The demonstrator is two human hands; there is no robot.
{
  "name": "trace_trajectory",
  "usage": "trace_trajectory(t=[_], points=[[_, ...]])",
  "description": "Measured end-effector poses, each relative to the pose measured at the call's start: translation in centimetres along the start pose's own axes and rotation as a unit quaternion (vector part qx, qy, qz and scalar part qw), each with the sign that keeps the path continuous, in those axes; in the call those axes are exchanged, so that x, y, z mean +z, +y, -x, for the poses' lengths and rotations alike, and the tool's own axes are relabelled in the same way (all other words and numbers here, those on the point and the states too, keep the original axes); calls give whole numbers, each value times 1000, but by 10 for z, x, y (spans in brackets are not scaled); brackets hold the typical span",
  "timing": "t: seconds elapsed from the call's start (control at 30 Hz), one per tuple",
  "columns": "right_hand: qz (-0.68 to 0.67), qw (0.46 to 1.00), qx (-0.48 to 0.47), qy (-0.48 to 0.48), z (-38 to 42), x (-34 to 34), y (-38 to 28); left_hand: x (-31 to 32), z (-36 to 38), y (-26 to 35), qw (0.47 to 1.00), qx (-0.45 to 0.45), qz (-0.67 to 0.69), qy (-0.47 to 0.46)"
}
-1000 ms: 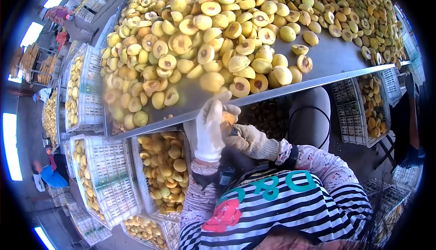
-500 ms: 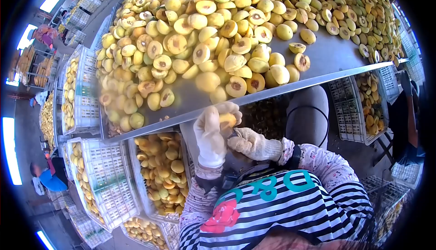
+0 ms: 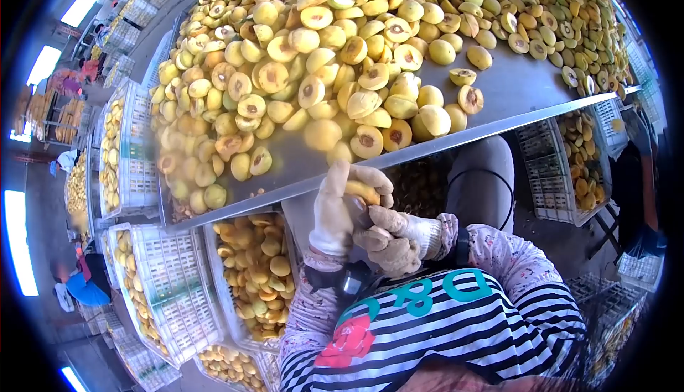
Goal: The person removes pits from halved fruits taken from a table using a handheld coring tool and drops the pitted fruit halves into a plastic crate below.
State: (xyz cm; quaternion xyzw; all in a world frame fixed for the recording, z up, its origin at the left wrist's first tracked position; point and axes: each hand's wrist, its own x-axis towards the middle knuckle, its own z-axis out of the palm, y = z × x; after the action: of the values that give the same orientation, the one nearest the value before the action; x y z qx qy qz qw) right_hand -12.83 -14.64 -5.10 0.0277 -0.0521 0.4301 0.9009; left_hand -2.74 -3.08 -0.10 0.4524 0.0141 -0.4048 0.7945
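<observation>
Off the grey metal table's (image 3: 516, 82) near edge, the white-gloved left hand (image 3: 333, 210) pinches an orange fruit piece (image 3: 363, 191); the cream-gloved right hand (image 3: 400, 237) seemingly clasps a small grey tool (image 3: 360, 212). A wet slip could jab the left hand.

1. I'm seeing a bright window (image 3: 20, 242) glowing far left.
2. A person in blue (image 3: 87, 292) is showing to its right.
3. A loaded rack (image 3: 69, 118) is standing higher up.
4. White crates (image 3: 123, 36) are lining the background, upper left.
</observation>
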Motion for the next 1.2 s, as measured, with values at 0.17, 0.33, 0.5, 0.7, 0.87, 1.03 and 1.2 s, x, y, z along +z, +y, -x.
trace_trajectory(t=[0.17,0.33,0.5,0.7,0.87,1.03,1.2], points=[[-17,998,19,-55,10,13,-2,-18,-26,-21,975,-55,213,29],[116,938,-96,313,10,10,-1,-64,21,-11,904,361,-171,154],[190,923,-76,325,-6,15,3,-252,82,-52,407,38,-799,441],[206,912,-57,349,-18,24,7,-165,67,68,526,350,-664,400],[287,894,-78,336,-14,34,10,-139,-18,102,397,144,-859,291],[343,857,-131,361,-2,39,7,-161,-45,70,596,278,-720,220],[478,724,-256,426,-32,46,-12,-55,12,47,945,231,-218,83]])
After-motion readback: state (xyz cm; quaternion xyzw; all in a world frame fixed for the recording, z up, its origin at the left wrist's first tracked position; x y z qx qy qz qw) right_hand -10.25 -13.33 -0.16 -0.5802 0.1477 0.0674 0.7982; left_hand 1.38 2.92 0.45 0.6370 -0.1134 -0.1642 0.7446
